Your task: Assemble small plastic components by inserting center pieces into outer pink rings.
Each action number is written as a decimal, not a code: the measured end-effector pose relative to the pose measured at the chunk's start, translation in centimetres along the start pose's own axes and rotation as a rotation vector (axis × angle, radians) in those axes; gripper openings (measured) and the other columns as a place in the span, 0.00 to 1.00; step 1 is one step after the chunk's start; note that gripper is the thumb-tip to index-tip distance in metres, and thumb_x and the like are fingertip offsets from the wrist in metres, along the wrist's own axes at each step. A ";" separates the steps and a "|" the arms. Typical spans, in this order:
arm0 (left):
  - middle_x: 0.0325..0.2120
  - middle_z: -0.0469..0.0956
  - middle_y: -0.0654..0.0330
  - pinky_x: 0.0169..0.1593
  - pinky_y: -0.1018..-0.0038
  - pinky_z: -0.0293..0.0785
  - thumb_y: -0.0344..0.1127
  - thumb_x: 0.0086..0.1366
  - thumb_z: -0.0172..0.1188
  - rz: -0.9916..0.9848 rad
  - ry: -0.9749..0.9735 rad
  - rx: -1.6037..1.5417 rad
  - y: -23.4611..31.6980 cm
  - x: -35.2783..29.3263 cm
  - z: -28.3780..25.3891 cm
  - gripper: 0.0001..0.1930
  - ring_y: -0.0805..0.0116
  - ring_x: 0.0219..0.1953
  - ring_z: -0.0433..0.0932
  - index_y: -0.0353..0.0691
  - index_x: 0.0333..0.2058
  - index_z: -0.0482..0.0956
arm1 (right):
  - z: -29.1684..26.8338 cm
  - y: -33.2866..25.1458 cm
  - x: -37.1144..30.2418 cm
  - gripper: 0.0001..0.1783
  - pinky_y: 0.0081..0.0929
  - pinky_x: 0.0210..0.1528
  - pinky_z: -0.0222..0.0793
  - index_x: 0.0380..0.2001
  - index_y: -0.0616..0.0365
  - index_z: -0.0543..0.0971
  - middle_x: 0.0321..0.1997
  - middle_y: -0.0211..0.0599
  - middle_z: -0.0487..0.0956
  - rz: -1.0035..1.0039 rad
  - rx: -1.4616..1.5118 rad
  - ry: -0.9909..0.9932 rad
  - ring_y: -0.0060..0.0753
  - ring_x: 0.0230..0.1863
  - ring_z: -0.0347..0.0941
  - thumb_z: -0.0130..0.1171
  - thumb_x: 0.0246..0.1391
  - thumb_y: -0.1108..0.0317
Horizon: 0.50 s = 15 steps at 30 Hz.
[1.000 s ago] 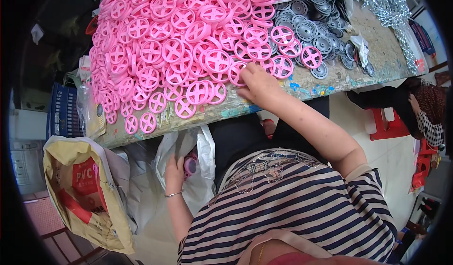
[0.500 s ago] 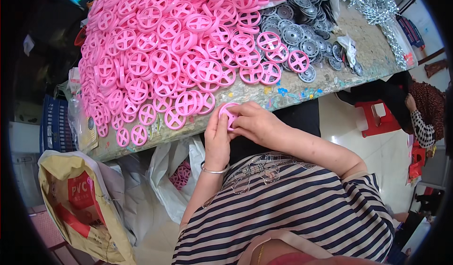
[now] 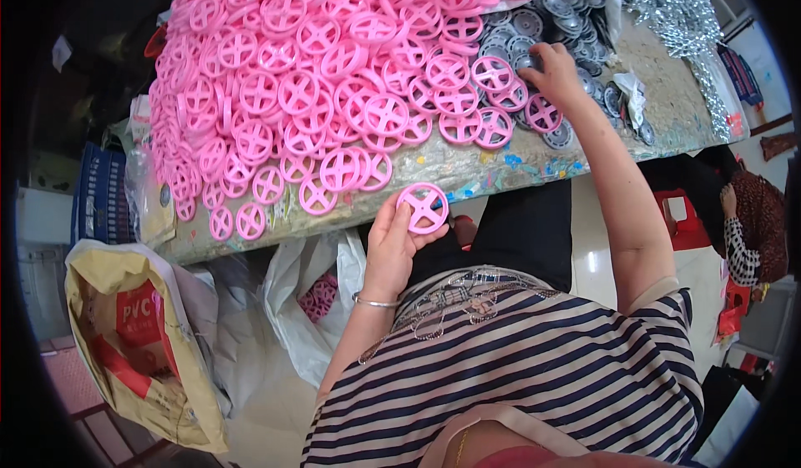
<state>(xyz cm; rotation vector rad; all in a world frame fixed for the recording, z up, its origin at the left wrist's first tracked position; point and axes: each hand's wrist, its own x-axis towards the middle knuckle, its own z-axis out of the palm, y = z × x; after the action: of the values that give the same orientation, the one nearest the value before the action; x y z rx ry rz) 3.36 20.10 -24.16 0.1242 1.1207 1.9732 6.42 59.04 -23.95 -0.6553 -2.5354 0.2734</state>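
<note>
A pink plastic wheel ring [image 3: 423, 193] with crossed spokes is gripped at its lower left rim by my left hand [image 3: 390, 247], just off the table's front edge. My right hand [image 3: 554, 76] is stretched out over the pile of grey plastic discs [image 3: 576, 30], thumb and forefinger apart. Its fingertips are near the grey discs, and nothing shows between them. Beside that hand, several pink rings lie partly over the discs. A large heap of similar pink rings [image 3: 300, 93] covers the left and middle of the table.
The worn table [image 3: 442, 163] has paint specks along its front edge. Silver tinsel [image 3: 667, 17] lies at the back right. Below the table stand a yellowish sack [image 3: 92, 259] and a white bag [image 3: 279, 326] with pink parts inside. Another person [image 3: 755, 218] sits at right, near a red stool [image 3: 688, 233].
My right hand has left the pink wheel ring and moved up and right to the grey discs. The left hand keeps the ring, now turned with its spokes showing.
</note>
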 end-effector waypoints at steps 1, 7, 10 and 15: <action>0.50 0.71 0.51 0.48 0.62 0.80 0.36 0.73 0.41 -0.005 0.016 -0.001 0.0 0.0 -0.1 0.18 0.59 0.49 0.76 0.33 0.56 0.61 | -0.6 -0.9 0.2 0.24 0.39 0.43 0.71 0.42 0.57 0.76 0.43 0.52 0.73 0.048 0.030 -0.003 0.52 0.41 0.72 0.70 0.39 0.63; 0.50 0.71 0.50 0.51 0.63 0.78 0.38 0.73 0.41 -0.016 -0.062 -0.056 0.0 0.5 -0.2 0.19 0.60 0.51 0.75 0.34 0.57 0.60 | -3.1 -3.4 1.1 0.15 0.23 0.33 0.73 0.43 0.60 0.73 0.34 0.39 0.76 0.315 0.600 -0.074 0.29 0.33 0.74 0.60 0.51 0.71; 0.52 0.70 0.49 0.52 0.62 0.78 0.37 0.73 0.42 -0.008 -0.032 -0.083 -0.1 0.5 -0.5 0.18 0.53 0.52 0.75 0.34 0.57 0.61 | -5.8 -10.2 -1.0 0.15 0.18 0.32 0.72 0.48 0.59 0.74 0.33 0.30 0.77 0.283 0.875 -0.238 0.19 0.33 0.73 0.55 0.58 0.70; 0.52 0.70 0.52 0.53 0.62 0.77 0.34 0.72 0.44 0.023 -0.015 -0.028 0.1 0.3 0.5 0.19 0.58 0.51 0.75 0.36 0.59 0.59 | -5.0 -18.6 -10.6 0.20 0.16 0.30 0.68 0.52 0.53 0.76 0.35 0.28 0.73 0.047 0.882 -0.488 0.17 0.32 0.69 0.58 0.55 0.72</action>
<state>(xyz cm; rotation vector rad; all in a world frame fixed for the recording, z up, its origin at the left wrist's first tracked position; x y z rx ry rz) 3.32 20.61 -23.85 0.1377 1.0858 2.0037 9.64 38.03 -18.46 -0.3009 -2.4411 1.6059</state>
